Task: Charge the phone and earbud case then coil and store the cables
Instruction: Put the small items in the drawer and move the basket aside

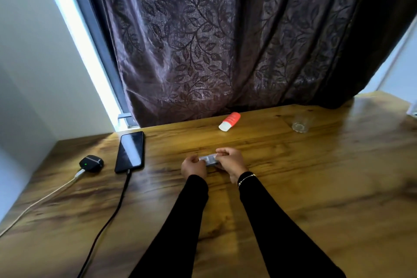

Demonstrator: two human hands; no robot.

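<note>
Fingers of both hands, left hand (193, 165) and right hand (230, 161), pinch a small grey object (208, 160) mid-bench. Phone (130, 151) and earbud case (91, 163) lie far left, plugged in; a careless sleeve could snag the black cable (112, 214) and drag the phone.

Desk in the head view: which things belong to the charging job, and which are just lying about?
Job:
- phone, black cable plugged in
- earbud case, green light on, white cable plugged in
- small grey object, held by left hand and right hand; what it is, cannot tell

Lying about:
- red and white tube
- clear glass
- curtain
</note>
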